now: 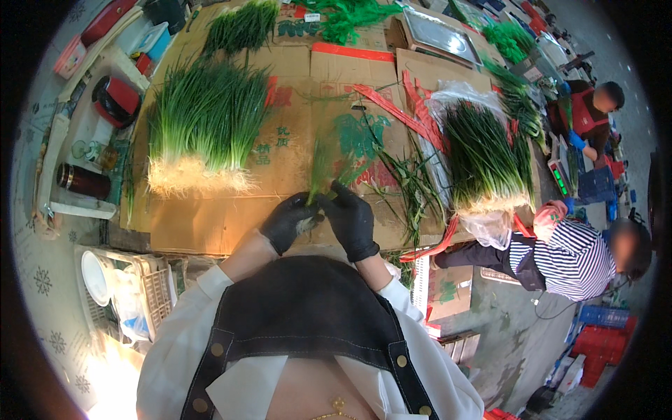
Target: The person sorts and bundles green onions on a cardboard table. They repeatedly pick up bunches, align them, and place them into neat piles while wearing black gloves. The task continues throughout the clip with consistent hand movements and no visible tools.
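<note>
Both my hands wear black gloves and meet near the front edge of a cardboard-covered table. My left hand (290, 221) is closed around the lower end of a few green onions (321, 163), whose blurred green tops point away from me. My right hand (350, 220) has its thumb and fingertips at the same stalks; whether it grips one is unclear. To the left lies a large pile of green onions (207, 115) with pale roots towards me. A second pile of green onions (485, 157) rests on clear plastic at the right. Loose green leaves (415, 184) lie between that pile and my right hand.
Red plastic strips (399, 113) lie right of centre. A metal tray (443, 38) sits at the back right, and more green onions (242, 23) at the back left. A dark thermos (84, 181) stands on a left shelf. Two other people (572, 257) are at the right.
</note>
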Motion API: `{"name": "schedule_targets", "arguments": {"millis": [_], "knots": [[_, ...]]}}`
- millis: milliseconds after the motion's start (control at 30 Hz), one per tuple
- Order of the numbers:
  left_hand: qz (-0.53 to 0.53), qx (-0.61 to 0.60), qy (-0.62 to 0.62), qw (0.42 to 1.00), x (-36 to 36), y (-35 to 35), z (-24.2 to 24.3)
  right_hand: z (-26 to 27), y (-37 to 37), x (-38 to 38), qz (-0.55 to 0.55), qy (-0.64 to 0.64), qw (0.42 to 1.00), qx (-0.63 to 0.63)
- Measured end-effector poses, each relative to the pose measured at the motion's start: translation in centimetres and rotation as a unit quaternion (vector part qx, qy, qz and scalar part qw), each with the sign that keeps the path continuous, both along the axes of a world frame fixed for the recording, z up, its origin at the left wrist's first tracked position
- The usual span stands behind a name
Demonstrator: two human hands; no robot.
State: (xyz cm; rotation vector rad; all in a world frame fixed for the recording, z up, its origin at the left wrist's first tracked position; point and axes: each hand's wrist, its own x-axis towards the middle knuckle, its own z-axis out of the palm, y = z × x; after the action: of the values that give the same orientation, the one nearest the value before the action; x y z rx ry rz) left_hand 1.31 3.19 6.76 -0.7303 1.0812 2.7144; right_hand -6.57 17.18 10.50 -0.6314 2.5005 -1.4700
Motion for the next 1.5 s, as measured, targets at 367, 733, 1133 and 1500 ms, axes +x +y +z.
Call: {"name": "schedule_targets", "arguments": {"millis": [367,733,1133,1500], "knots": [[-0.067,-0.211,0.131,0.966,0.1,-0.5,-0.7,-0.6,0.3,-0.2,0.109,-0.089,0.983,-0.119],[-0.006,-0.584,0.170,0.794,-0.1,0.7,1.5,-2.0,0.5,-1.7,0.018,-0.295,0.951,-0.097],[-0.098,-0.058,0.012,0.993,-0.2,-0.9,1.6,-1.7,1.0,-1.4,0.050,-0.340,0.902,-0.263],[-0.065,-0.123,0.063,0.988,-0.6,-0.3,0.9,-2.2,0.7,-1.1,0.021,-0.342,0.914,-0.217]]}}
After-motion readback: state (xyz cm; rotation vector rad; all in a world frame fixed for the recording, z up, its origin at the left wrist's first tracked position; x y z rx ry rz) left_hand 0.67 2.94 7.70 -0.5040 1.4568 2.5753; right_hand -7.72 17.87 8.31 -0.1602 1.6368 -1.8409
